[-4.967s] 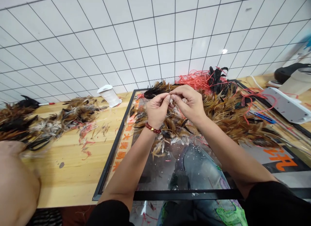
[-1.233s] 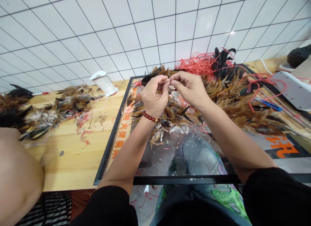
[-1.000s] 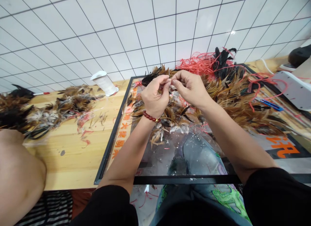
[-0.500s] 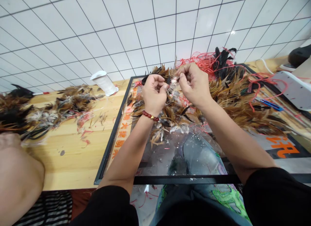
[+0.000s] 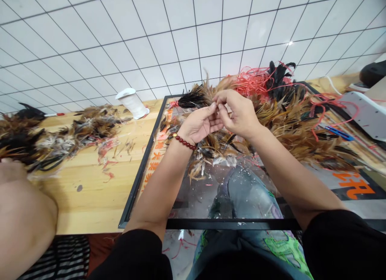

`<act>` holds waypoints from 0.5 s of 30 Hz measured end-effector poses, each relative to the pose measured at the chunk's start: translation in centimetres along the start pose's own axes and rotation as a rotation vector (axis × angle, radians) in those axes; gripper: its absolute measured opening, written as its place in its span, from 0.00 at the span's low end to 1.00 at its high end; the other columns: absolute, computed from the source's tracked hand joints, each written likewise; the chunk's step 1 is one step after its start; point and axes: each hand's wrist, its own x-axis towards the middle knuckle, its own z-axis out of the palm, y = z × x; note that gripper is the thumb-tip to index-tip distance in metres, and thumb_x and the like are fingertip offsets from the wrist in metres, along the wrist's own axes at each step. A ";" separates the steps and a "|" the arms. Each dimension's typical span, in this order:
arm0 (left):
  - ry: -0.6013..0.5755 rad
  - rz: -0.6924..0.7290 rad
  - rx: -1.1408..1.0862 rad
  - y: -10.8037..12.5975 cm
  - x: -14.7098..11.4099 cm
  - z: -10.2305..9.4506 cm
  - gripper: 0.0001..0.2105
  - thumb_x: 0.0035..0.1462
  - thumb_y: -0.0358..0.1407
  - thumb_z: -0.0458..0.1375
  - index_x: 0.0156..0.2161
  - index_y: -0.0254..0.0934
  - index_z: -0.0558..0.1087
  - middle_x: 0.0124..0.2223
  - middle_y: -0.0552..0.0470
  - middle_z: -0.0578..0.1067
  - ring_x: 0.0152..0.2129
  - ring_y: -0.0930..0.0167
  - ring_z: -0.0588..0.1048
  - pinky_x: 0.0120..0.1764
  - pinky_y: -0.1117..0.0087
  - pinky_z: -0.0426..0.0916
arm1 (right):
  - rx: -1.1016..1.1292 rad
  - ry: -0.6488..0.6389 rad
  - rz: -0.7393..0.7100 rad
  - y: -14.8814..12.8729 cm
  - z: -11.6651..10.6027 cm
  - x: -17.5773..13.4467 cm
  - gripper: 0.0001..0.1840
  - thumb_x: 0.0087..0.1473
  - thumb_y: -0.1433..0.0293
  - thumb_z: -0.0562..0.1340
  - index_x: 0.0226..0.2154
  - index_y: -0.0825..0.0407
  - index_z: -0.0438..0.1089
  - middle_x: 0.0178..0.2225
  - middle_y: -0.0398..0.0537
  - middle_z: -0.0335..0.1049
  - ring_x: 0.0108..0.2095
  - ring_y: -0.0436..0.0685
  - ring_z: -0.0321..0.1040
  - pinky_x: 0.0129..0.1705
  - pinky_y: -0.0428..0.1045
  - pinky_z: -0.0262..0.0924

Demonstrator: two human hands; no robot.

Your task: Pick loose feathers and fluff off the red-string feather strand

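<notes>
Our left hand (image 5: 201,126) and right hand (image 5: 241,113) meet at the fingertips, the left palm showing and the right fingers curled, over the feathers (image 5: 291,137) heaped on the black-framed glass (image 5: 211,223) on the table (image 5: 90,207); we cannot tell whether anything is pinched between them. Beyond, we see red strings (image 5: 251,85) before the tiled wall (image 5: 183,43), and to our right a blue tool (image 5: 339,133). On our left, a white spool (image 5: 132,104) sits near a second heap (image 5: 93,127), with a co-worker's arm (image 5: 24,209) at the edge.
</notes>
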 end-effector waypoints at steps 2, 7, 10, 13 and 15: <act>-0.003 -0.039 -0.082 0.0 -0.1 0.4 0.12 0.55 0.43 0.68 0.32 0.36 0.74 0.27 0.51 0.78 0.25 0.73 0.79 0.32 0.73 0.76 | 0.001 0.005 -0.023 -0.1 0.0 0.0 0.08 0.60 0.69 0.56 0.41 0.48 0.69 0.47 0.54 0.74 0.49 0.63 0.71 0.54 0.62 0.66; 0.114 -0.027 -0.171 0.4 -0.2 0.4 0.11 0.52 0.38 0.70 0.32 0.34 0.75 0.26 0.54 0.78 0.22 0.80 0.75 0.29 0.80 0.72 | 0.015 0.241 0.187 0.7 0.1 0.1 0.14 0.62 0.69 0.53 0.49 0.46 0.66 0.53 0.54 0.69 0.50 0.60 0.70 0.52 0.59 0.68; 0.203 0.048 -0.164 0.0 0.1 0.2 0.10 0.49 0.37 0.71 0.30 0.33 0.76 0.26 0.54 0.78 0.21 0.80 0.75 0.29 0.79 0.71 | 0.134 0.202 0.355 1.9 0.3 0.3 0.15 0.61 0.67 0.56 0.50 0.47 0.66 0.45 0.52 0.71 0.41 0.56 0.72 0.44 0.55 0.69; 0.306 0.190 -0.092 -1.1 0.8 -0.3 0.10 0.46 0.35 0.72 0.30 0.33 0.78 0.25 0.53 0.79 0.21 0.78 0.75 0.30 0.77 0.72 | 0.363 0.018 0.501 2.0 0.2 0.5 0.16 0.53 0.66 0.65 0.45 0.51 0.69 0.34 0.46 0.70 0.33 0.53 0.69 0.38 0.51 0.68; 0.380 0.307 -0.012 -2.1 1.4 -0.7 0.09 0.44 0.35 0.72 0.31 0.34 0.80 0.26 0.53 0.80 0.22 0.77 0.76 0.31 0.75 0.72 | 0.506 -0.062 0.554 1.3 -0.1 0.7 0.21 0.47 0.66 0.69 0.44 0.53 0.70 0.31 0.43 0.69 0.32 0.52 0.67 0.36 0.49 0.66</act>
